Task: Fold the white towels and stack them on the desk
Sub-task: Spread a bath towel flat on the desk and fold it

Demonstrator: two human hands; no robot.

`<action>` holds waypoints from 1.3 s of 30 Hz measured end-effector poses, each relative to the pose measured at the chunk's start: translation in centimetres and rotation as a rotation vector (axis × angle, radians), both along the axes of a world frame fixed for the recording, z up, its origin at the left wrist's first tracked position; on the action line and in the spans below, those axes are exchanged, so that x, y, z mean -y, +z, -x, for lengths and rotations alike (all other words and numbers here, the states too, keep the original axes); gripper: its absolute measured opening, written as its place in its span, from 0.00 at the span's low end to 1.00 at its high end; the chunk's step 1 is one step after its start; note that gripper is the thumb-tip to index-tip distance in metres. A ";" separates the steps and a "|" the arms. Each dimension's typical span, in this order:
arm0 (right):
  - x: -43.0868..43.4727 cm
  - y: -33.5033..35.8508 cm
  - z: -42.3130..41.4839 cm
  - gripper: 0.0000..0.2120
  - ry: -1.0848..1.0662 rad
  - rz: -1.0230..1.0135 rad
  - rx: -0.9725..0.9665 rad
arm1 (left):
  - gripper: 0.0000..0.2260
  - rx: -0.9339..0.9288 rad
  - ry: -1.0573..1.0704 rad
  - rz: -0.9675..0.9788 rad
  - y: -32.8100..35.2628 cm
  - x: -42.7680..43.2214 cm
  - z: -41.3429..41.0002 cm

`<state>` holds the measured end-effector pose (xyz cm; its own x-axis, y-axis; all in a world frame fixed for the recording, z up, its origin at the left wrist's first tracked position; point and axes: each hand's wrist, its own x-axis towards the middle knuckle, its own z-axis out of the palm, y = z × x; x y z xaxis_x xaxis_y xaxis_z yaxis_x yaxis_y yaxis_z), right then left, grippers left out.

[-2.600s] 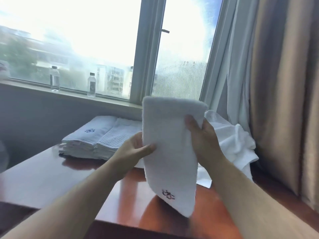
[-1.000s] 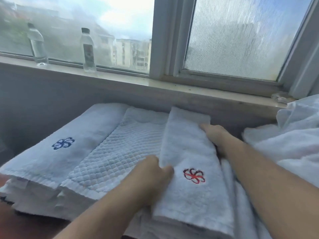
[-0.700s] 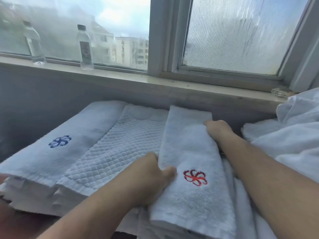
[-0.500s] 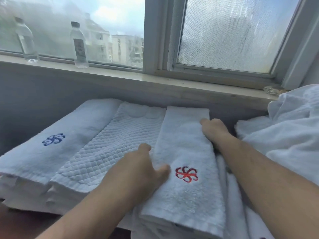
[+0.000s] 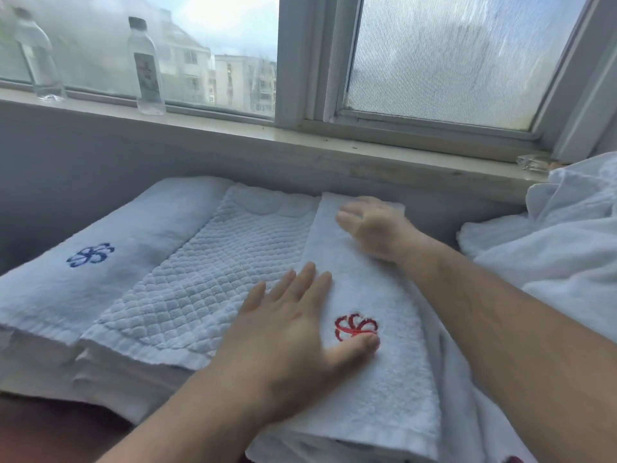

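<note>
A hotel-style guest room. Folded white towels [image 5: 167, 282] with embroidered flower logos lie in neat stacks on a dark wooden desk [image 5: 40, 426] under a wide window [image 5: 444, 58]. At ten o'clock, two water bottles [image 5: 147, 65] stand on the sill; apartment blocks show outside.

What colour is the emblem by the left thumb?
Red, on the folded towel; clearest in the head view.

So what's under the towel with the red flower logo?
Under the red-logo towel more folded white layers show at its near edge. How many, and the desk beneath, are covered. Both hands, left and right, rest on top.
</note>
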<state>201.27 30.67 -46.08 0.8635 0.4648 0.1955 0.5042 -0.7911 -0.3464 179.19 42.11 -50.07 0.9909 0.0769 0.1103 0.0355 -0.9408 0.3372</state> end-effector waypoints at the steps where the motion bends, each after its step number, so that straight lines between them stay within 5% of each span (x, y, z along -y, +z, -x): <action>1: -0.7 -0.4 -0.2 0.25 0.019 0.099 -0.070 | 0.52 -0.005 0.000 0.004 -0.1 -0.1 0.1; 11: -1.6 -2.5 -1.0 0.27 0.011 0.180 -0.160 | 0.56 -0.091 -0.045 0.003 -0.2 -0.5 0.0; 19: 0.4 0.1 6.2 0.26 0.079 0.221 -0.216 | 0.53 -0.128 -0.028 -0.015 0.6 0.0 0.7; 31: 15.5 -0.1 24.2 0.11 0.063 -0.220 -0.237 | 0.26 0.170 -0.055 -0.034 0.4 7.7 12.0; 39: 26.8 -4.9 28.4 0.10 -0.399 -0.756 -0.100 | 0.22 0.222 -0.210 0.195 -3.2 17.8 11.7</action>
<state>172.88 3.89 -51.01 0.9644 -0.1010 0.2443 0.1766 -0.4416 -0.8797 167.48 24.31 -53.26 0.9409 -0.0854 0.3278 -0.2463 -0.8369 0.4888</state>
